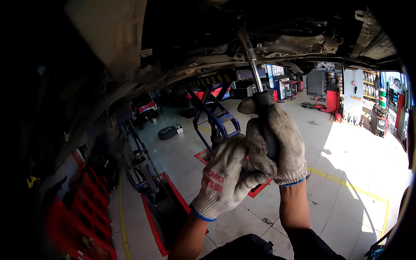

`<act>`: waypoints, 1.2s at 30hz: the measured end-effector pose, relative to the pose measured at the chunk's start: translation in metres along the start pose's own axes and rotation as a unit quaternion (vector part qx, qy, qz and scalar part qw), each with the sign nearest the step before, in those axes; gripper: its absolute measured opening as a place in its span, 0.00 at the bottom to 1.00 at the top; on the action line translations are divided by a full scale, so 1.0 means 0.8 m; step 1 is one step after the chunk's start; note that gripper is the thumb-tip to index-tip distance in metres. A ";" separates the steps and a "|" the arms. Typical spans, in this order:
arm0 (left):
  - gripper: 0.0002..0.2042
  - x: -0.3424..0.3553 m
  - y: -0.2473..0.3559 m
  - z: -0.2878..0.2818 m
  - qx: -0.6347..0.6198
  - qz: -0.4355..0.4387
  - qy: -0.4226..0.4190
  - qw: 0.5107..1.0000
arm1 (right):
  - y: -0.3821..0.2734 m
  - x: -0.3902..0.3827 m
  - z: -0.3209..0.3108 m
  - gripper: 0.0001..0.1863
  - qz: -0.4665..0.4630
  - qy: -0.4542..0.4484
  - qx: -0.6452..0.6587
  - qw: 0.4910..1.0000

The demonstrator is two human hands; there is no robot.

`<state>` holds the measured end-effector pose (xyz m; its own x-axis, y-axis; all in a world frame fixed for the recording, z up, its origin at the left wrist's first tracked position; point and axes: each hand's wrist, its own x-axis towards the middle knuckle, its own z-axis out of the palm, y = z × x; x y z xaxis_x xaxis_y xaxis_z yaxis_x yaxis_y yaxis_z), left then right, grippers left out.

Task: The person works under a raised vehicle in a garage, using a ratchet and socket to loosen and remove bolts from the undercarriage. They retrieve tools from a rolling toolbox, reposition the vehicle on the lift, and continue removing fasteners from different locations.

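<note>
White knitted gloves [215,187] cover 2 hands: the right hand [287,139] wraps the black-handled tool [268,134], while the left hand [227,173] curls close against it, its exact hold hidden from me. The chrome shaft [257,78] points up into the car's underbody [292,44], its tip lost in shadow. Probably they're turning something overhead; the next move calls for keeping that shaft aligned.

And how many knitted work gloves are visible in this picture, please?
2: the left-hand glove, with red print, and the right-hand glove, wrapped around the black tool handle. Others could be hidden in darkness.
</note>
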<state>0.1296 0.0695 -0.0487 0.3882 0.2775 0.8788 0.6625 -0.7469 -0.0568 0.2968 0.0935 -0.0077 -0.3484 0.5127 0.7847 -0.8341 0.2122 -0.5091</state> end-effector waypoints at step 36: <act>0.17 0.233 -0.207 -0.025 -0.914 0.217 0.087 0.332 | -0.017 -0.127 -0.024 0.25 0.124 0.178 -0.239 0.947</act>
<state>0.0794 0.2327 0.1342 0.0444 -0.0169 0.9989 -0.9888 0.1421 0.0464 0.3516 0.0549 -0.0871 -0.2718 0.8260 0.4937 -0.4275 0.3560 -0.8310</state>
